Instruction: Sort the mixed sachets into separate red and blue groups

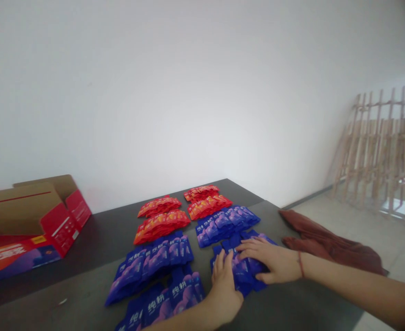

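Both hands rest on a fanned row of blue packets (241,271) at the near right of the dark table. My left hand (225,287) touches the row's left part, its fingers stretched forward. Across the right part lies my right hand (271,257), palm down with fingers extended. Just behind is another overlapping row of blue packets (226,223). To the left are two more blue rows, a farther one (150,259) and a nearer one (164,303), which my left forearm partly covers. Red-orange packets (163,225) lie fanned out beyond them, with more red packets (209,207) to the right.
An open printed carton (56,230) stands at the left of the table (88,257). Brown cloth (329,243) lies along the right edge. A small white scrap (62,302) is at the near left. Wooden racks (385,147) lean at the far right, and a white wall rises behind.
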{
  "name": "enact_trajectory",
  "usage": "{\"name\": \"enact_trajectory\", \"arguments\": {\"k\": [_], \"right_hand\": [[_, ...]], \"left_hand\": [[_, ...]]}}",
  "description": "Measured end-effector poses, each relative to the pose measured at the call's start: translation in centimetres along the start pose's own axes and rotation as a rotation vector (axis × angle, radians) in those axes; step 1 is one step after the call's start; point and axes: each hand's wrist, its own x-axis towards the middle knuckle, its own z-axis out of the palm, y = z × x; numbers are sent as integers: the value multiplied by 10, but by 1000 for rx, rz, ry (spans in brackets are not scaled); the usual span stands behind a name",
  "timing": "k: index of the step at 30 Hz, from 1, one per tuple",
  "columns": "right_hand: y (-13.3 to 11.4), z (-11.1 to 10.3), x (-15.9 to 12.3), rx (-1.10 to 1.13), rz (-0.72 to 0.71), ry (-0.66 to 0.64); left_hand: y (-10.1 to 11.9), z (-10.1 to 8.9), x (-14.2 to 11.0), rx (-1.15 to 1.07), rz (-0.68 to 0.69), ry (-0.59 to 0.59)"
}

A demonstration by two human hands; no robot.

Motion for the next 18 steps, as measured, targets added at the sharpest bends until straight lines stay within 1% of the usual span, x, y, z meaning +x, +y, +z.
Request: {"name": "enact_trajectory", "arguments": {"k": [2, 4, 7, 10, 13, 16, 18], "right_hand": [[1, -1, -2, 24, -36, 26], [1, -4, -3, 39, -42, 66], [0, -8, 0, 8, -8, 96], [-5, -5, 6, -52, -24, 74], [-14, 3, 13, -90, -75, 61], [-21, 9, 16, -86, -152, 51], [-23, 8, 13, -55, -226, 51]], "left_hand": [[-1, 2, 1, -12, -3, 13], [0, 0, 1, -43, -1, 50], [1, -9, -1, -106, -37, 89], [1, -19, -4, -168, -99, 80], [0, -22, -8, -210, -135, 65], [0, -19, -10, -265, -134, 64], [0, -17, -10, -295, -130, 64]]}}
